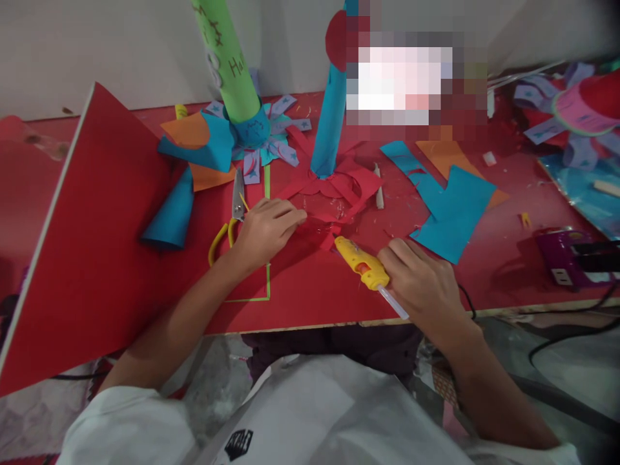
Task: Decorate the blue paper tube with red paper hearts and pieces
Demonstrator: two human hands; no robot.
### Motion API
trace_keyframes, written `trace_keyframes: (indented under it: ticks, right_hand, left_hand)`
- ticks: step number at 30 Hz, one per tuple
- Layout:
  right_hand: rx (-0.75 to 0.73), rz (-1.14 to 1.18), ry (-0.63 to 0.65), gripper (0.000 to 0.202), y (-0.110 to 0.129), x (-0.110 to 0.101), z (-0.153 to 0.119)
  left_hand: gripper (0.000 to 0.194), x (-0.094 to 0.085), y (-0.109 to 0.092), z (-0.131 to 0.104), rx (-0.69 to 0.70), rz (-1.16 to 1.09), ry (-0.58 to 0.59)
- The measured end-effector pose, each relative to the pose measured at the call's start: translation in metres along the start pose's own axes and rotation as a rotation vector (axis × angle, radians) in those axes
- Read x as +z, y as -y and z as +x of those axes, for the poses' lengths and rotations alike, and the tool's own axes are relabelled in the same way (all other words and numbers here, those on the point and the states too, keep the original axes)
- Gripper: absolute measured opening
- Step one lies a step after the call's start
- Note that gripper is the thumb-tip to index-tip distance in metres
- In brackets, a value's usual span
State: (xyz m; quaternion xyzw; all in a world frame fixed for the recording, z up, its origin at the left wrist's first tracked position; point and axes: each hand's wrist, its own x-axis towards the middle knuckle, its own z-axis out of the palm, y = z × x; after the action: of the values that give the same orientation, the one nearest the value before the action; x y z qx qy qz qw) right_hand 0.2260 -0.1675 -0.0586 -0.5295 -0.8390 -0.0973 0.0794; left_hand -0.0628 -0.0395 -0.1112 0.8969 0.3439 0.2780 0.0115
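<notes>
My right hand [420,279] is wrapped round a yellow glue gun [361,263], with a clear glue stick [393,302] jutting from its back end. The gun's nozzle points at a red paper strip [334,228] and seems to touch or nearly touch it. Fingers pinched together, my left hand [266,231] grips the left part of that strip; the fingertips partly hide the hold. Just behind, a blue paper tube [328,123] stands upright on a base of looped red paper petals [356,184]. Yellow-handled scissors [237,197] lie beside my left hand, partly covered by it.
A green paper tube [235,77] with a petalled base stands back left. Blue paper scraps [453,213] lie right, and a blue curled piece [172,216] left. A red board [97,226] leans at far left. A purple power socket box [564,261] sits near the right front edge.
</notes>
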Motion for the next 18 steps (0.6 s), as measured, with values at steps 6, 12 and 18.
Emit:
trace_keyframes:
  ticks: [6,12,18]
  right_hand:
    - [-0.049,0.101,-0.046,0.009,0.011,-0.004,0.007]
    - [-0.067,0.071,-0.042,0.012,0.026,0.012,0.025]
    - [-0.072,0.055,-0.040,0.010,0.021,0.015,0.020]
  left_hand:
    - [0.026,0.000,0.002,0.000,-0.005,0.009,0.031]
    - [0.026,0.000,0.002,0.000,0.006,0.001,0.022]
    - [0.025,0.000,0.001,0.000,0.014,0.014,0.012]
